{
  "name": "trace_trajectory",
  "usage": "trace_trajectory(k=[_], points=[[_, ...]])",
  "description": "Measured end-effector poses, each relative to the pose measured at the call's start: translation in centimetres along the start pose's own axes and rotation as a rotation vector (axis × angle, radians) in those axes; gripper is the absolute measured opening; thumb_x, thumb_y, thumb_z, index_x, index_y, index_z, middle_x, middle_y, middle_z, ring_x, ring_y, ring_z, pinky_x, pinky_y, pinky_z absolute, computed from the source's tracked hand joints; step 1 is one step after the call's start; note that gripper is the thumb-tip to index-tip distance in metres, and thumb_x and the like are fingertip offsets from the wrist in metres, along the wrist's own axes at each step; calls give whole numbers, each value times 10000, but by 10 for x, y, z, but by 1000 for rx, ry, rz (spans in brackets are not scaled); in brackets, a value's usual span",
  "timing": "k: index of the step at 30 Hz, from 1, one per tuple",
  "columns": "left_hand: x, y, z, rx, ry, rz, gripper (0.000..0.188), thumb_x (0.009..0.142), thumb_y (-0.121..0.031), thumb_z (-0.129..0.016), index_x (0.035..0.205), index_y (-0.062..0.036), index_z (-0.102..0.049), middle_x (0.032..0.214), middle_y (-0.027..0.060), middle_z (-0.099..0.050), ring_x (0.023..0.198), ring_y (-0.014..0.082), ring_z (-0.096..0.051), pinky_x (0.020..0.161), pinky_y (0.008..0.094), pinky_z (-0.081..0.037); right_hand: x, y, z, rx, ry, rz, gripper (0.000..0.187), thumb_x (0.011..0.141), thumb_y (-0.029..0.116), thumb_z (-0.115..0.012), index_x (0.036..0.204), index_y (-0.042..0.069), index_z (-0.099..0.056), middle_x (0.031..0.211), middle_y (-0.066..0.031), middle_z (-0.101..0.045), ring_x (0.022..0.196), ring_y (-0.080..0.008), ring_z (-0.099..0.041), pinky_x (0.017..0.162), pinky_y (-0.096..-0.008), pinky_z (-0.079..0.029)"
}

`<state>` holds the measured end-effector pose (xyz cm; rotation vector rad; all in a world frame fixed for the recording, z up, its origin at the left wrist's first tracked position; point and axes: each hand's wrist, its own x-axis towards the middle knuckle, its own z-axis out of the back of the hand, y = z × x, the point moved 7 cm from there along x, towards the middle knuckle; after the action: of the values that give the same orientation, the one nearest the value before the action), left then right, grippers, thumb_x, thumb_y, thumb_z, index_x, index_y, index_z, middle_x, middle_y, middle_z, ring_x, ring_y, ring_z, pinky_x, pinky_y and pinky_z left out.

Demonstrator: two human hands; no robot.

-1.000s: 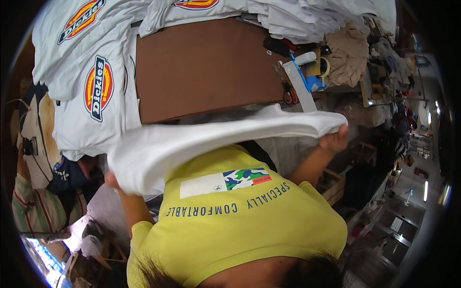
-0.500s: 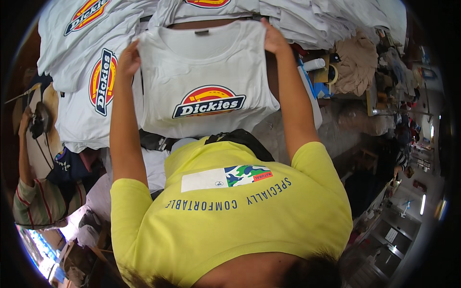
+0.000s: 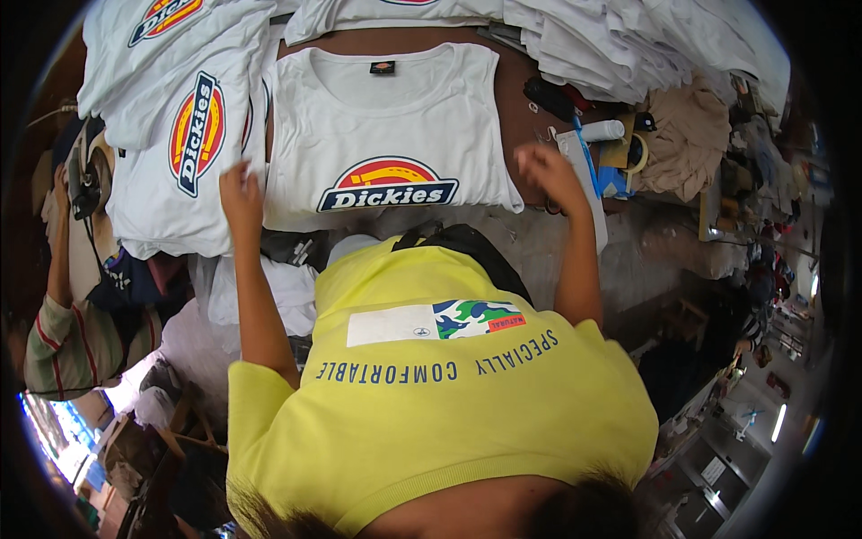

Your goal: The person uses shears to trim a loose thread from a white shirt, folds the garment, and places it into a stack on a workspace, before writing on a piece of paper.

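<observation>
A white sleeveless tank top (image 3: 386,117) lies spread on the brown tabletop, its neckline at the far side. Low on its front sits a red, yellow and navy print, and a dark label shows at the neck. Close to the top's lower left edge is my left hand (image 3: 241,190), its fingers loosely bent and apart with nothing in them. My right hand (image 3: 549,175) hovers beyond the lower right edge, clear of the fabric; its fingers are bent, apart and hold nothing.
White printed shirts (image 3: 171,171) pile up at the left, more white garments (image 3: 593,45) at the far right. Beside my right hand are a white roll (image 3: 602,131), a tape roll (image 3: 636,153) and beige cloth (image 3: 682,135). Another person's striped sleeve (image 3: 54,346) and an iron (image 3: 85,189) appear at far left.
Both hands have let go of the tank top's shoulders and come nearer to me, left hand down its left side, right hand off to the right. The top now lies flat on the table.
</observation>
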<state>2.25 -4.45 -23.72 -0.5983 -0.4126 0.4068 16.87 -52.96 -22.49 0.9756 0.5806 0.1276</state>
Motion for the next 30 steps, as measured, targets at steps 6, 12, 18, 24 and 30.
trace_trajectory(k=[6,12,18,24,30], points=[[-119,85,-19,-434,-33,474,236,890,-150,-532,1103,-52,-514,977,34,-561,870,118,-505,762,247,-402,-77,-65,-28,-181,9,-49,348,805,255,-647,1105,90,-584,876,-78,-640,734,-152,-591,659,-299,-464],[-132,97,-50,-790,0,709,430,901,-305,-538,1258,-153,-353,1108,22,-525,959,110,-476,840,305,-361,-73,-66,-34,-358,-86,57,383,759,308,-678,1057,100,-557,904,-128,-640,770,-288,-626,655,-372,-466],[-126,113,-68,-905,30,722,447,889,-343,-560,1218,-90,-393,1093,62,-544,1016,161,-505,823,339,-423,-64,-77,-29,-427,-198,121,334,748,296,-691,933,68,-532,812,-132,-630,706,-310,-609,604,-375,-454],[-126,134,-52,-1050,33,684,316,893,-244,-563,1145,-72,-479,1074,62,-564,964,170,-548,805,345,-460,-64,-114,-15,210,-250,7,215,764,86,-672,862,25,-492,702,-62,-589,567,-136,-624,461,-257,-432],[-135,147,-28,-805,-112,861,331,860,-172,-580,1153,-57,-477,1045,55,-552,907,158,-533,741,312,-429,-69,-112,-15,163,-291,-137,167,786,15,-609,873,38,-469,704,-67,-587,548,-156,-627,462,-249,-454]])
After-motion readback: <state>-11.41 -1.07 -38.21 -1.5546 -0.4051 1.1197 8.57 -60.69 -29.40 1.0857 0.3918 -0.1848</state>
